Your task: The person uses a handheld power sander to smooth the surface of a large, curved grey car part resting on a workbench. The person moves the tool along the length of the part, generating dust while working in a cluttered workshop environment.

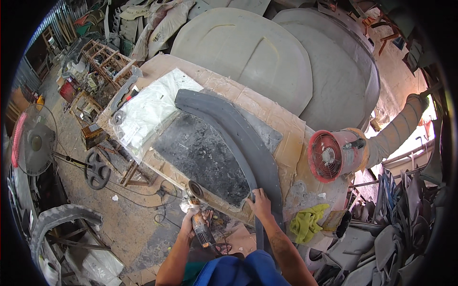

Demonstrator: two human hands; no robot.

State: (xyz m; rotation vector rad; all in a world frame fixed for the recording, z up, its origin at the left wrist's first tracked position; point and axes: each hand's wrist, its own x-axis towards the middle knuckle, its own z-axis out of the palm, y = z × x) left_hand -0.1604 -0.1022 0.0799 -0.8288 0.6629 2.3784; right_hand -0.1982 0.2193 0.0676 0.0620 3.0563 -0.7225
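An angle grinder (202, 229) with an orange and dark body is gripped in my left hand (188, 224), near the table's front edge. Its round disc (195, 189) points away from me; whether it spins I cannot tell. A long, curved dark grey panel (238, 128), like a wheel-arch trim, lies across the table and reaches toward my body. My right hand (261, 204) grips this panel near its close end, fingers over the inner edge. Under the panel's curve is a worn black sheet (205, 152).
Cardboard (286, 143) covers the table beside a clear plastic sheet (152, 109). A red-rimmed blower (327, 155) with a duct stands at right, near a yellow-green cloth (307, 223) and a brush (337, 222). Large grey panels (243, 57) lean behind. At left stands a fan (36, 140); cables (138, 202) cross the floor.
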